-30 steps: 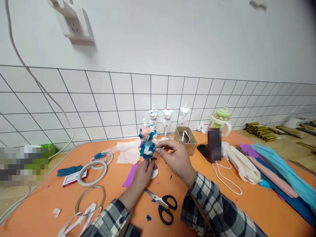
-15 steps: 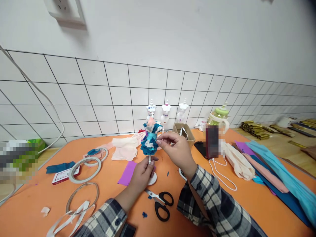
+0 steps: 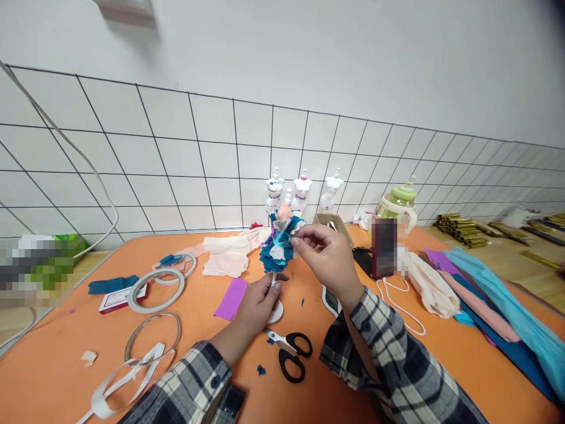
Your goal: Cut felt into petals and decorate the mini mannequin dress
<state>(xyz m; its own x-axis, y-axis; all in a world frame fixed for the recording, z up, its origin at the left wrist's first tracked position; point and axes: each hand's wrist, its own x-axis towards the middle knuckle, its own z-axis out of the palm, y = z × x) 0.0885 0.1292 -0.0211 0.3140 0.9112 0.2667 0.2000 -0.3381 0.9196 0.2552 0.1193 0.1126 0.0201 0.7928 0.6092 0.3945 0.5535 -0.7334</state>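
A small mannequin on a stand, dressed in blue, white and pink paper ruffles (image 3: 278, 244), stands on the orange table (image 3: 66, 365). My left hand (image 3: 260, 300) is wrapped round its thin pole just above the round white base (image 3: 276, 312). My right hand (image 3: 324, 256) pinches the ruffles at the figure's right side, fingers pressed together. Black-handled scissors (image 3: 289, 350) lie on the table below my hands.
Three bare white mannequins (image 3: 302, 191) stand by the tiled wall. Tape rings (image 3: 154, 288) and white strips (image 3: 119, 383) lie at the left, a purple paper piece (image 3: 232, 297) and cream paper (image 3: 227, 259) nearby. A cardboard box (image 3: 329, 221), a green-lidded bottle (image 3: 397, 203) and coloured crepe sheets (image 3: 494, 306) sit at the right.
The view has tilted and shifted slightly. My right hand has crept up along the ruffled dress toward its upper part; my left hand keeps its hold on the pole.
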